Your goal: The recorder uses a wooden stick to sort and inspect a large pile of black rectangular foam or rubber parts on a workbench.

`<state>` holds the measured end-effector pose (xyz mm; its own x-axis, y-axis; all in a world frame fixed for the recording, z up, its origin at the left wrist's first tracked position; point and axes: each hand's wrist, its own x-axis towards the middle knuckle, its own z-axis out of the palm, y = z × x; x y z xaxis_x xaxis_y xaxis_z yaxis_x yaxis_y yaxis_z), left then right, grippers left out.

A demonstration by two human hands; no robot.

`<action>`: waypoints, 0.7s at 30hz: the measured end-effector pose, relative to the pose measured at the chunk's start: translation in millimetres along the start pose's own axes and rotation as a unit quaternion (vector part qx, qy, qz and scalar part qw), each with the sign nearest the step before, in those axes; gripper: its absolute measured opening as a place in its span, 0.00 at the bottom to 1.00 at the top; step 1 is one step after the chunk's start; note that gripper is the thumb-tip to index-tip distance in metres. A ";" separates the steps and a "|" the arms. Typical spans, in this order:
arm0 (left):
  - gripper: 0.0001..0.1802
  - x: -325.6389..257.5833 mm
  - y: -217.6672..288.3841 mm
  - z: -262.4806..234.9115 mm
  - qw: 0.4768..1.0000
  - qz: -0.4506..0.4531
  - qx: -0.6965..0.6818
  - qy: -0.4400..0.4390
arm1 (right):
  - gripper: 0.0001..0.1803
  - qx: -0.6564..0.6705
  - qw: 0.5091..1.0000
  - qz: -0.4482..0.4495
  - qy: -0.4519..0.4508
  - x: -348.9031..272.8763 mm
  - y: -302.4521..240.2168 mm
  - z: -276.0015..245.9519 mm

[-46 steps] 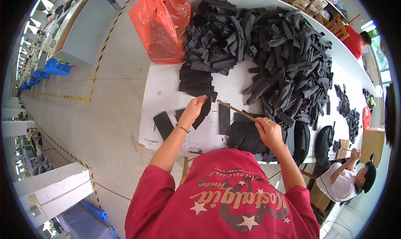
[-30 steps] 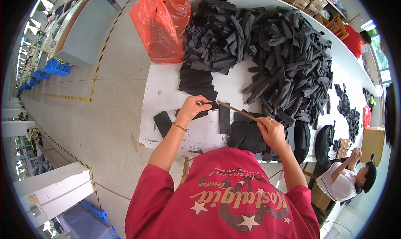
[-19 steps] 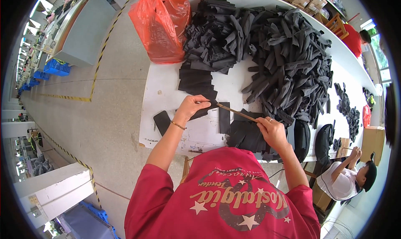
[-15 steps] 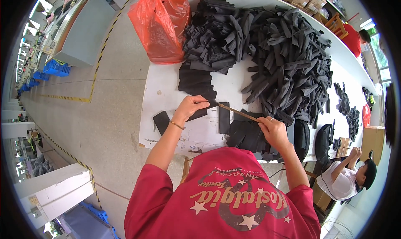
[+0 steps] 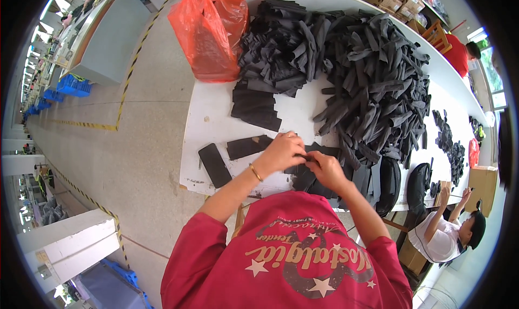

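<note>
My left hand (image 5: 284, 153) and my right hand (image 5: 327, 172) meet over the near part of the white table, fingertips almost touching. Both are closed in a pinch on a small dark fabric piece (image 5: 307, 158), mostly covered by the fingers. Flat black fabric pieces (image 5: 318, 183) lie overlapped beneath and beside my right hand. Left of my left hand rest a black strip (image 5: 248, 146) and a single rounded black piece (image 5: 215, 165). Beyond them, a fanned row of black pieces (image 5: 255, 108) lies on the table. The thin brown stick is not visible now.
Large heaps of black fabric strips (image 5: 376, 82) cover the far table. A red plastic bag (image 5: 208, 39) stands at the far left corner. Black padded objects (image 5: 389, 186) sit at the near edge, right. A co-worker in white (image 5: 442, 226) sits farther right, both hands raised.
My left hand has moved right and my right hand left, so they now meet. The stick my right hand held has gone from sight. The co-worker's hands have moved apart.
</note>
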<state>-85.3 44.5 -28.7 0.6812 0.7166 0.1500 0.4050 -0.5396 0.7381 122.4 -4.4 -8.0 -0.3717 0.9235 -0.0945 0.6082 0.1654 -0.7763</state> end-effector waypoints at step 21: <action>0.18 -3.7 -11.5 21.3 0.470 -0.337 -0.634 0.513 | 0.07 0.105 0.983 0.150 0.014 -41.6 -20.1 50.8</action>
<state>-79.5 38.6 -51.8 -0.2572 0.7229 -0.6412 -0.8147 0.1946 0.5462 90.0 -63.7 -20.1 -0.1763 0.9299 -0.3229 0.5272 -0.1878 -0.8287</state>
